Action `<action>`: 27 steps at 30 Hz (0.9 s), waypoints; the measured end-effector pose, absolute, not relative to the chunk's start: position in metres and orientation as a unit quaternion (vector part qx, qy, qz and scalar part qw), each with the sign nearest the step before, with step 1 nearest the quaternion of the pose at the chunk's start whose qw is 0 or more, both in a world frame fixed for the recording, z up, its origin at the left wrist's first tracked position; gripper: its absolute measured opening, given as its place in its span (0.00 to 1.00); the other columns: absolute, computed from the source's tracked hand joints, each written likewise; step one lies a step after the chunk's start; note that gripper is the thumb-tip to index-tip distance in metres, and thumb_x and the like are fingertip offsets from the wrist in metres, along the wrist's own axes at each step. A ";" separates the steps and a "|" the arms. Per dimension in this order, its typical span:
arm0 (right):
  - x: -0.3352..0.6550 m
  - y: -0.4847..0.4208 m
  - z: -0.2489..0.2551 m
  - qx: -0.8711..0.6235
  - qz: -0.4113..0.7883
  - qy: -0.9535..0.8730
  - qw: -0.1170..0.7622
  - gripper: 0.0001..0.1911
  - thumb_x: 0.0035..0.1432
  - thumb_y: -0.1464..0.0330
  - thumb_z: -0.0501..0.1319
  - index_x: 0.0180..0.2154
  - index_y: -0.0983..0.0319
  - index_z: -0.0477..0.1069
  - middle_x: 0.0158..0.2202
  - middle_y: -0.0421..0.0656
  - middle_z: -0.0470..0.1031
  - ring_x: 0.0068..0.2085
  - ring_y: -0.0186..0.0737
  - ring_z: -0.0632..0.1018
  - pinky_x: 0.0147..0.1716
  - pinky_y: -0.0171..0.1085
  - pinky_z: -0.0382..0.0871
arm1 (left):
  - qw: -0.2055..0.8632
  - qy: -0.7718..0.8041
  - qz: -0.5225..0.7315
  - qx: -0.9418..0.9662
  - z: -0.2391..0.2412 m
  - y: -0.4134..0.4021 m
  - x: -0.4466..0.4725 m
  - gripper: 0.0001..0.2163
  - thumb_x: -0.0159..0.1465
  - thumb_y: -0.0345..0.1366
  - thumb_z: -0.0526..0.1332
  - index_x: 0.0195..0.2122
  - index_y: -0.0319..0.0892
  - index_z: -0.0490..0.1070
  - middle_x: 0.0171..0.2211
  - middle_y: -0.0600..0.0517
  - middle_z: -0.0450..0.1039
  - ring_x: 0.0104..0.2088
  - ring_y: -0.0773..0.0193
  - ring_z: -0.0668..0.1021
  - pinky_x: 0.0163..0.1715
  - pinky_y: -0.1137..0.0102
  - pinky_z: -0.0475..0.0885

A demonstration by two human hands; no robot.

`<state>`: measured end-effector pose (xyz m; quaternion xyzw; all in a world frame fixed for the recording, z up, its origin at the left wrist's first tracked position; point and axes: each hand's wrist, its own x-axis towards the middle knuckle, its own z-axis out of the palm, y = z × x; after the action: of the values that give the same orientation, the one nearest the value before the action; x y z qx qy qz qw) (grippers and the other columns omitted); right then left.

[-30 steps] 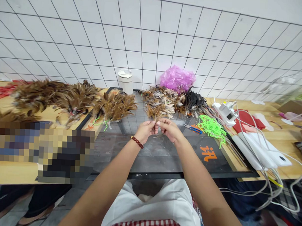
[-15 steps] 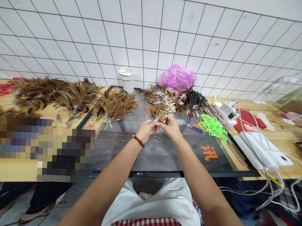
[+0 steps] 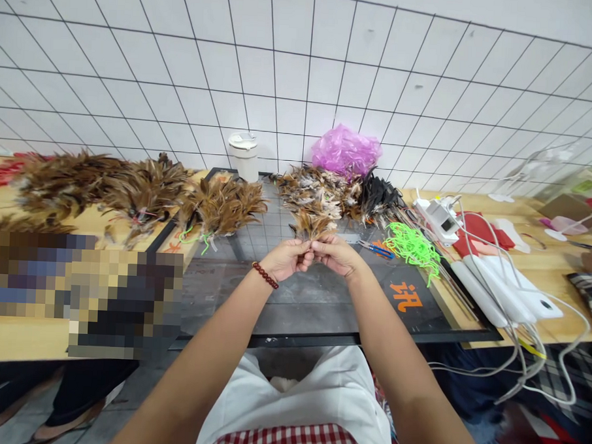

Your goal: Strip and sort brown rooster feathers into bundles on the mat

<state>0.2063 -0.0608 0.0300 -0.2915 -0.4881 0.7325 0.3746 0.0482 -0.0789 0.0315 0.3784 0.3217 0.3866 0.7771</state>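
Over the dark glass-topped board [image 3: 302, 307], my left hand [image 3: 292, 256] and my right hand [image 3: 334, 255] meet with closed fingers. Between them they pinch a small bunch of brown feathers [image 3: 309, 225] by its lower end, tips pointing away from me. A beaded bracelet [image 3: 265, 275] circles my left wrist. Just behind the bunch lies a pile of mixed brown and pale feathers [image 3: 310, 190]. Black feathers [image 3: 378, 196] sit to its right. Right of my hands are blue-handled snips [image 3: 377, 249] and a tangle of bright green cord [image 3: 415, 247].
Brown feather bundles [image 3: 228, 206] spread leftward across the wooden table [image 3: 6, 334]. A white lidded cup [image 3: 243, 157] and a pink plastic bag [image 3: 345, 151] stand by the tiled wall. White cables and a power strip [image 3: 438, 218] lie right. People are on both sides.
My hands have come down slightly toward me, and the fingertips have drawn together at the base of the feather bunch. The camera view has shifted a little.
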 end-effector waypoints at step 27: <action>0.208 -0.056 0.032 -0.495 0.306 -0.618 0.529 0.16 0.54 0.58 0.57 0.40 0.62 0.71 0.34 0.46 0.72 0.35 0.41 0.71 0.37 0.41 0.64 | 0.737 0.396 0.400 0.375 0.034 -0.074 0.044 0.06 0.56 0.31 0.60 0.24 0.35 0.68 0.18 0.53 0.64 0.17 0.72 0.68 0.16 0.77 0.63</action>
<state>0.2077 -0.0557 0.0320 -0.4951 -0.6177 0.3055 0.5292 0.0435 -0.0744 0.0343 0.3747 0.3962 0.3998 0.7367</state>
